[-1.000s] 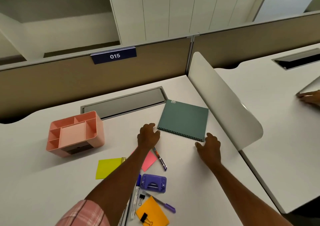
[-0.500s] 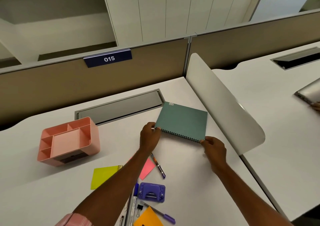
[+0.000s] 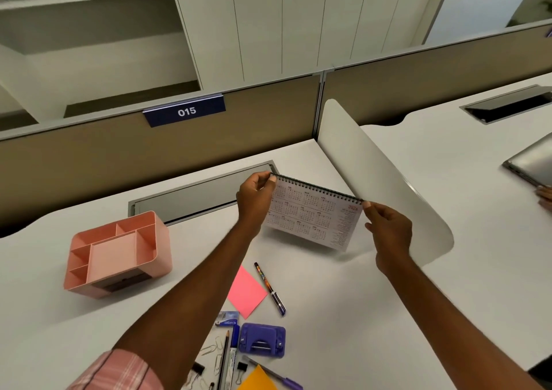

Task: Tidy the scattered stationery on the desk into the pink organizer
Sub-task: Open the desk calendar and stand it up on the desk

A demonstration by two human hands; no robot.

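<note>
Calendar [image 3: 313, 219] held aloft; partition sign [image 3: 184, 111] reads 015

Pink rectangular plastic organizer [image 3: 119, 252]: smooth, matt. White paper spiral-bound calendar [image 3: 313, 219]: matt printed sheet, black wire coil along top edge. White desk top [image 3: 328, 300]: smooth, matt, laminate look. Pink square paper note [image 3: 246, 292]: matt. Purple plastic hole punch [image 3: 263, 340]: smooth, semi-gloss. Beige partition panel [image 3: 89, 162]: cloth-like, matt. Pink checked sleeve [image 3: 119, 371]: woven cloth.

Pink plaid sleeve [image 3: 119, 370] on left arm, bare forearms
</note>
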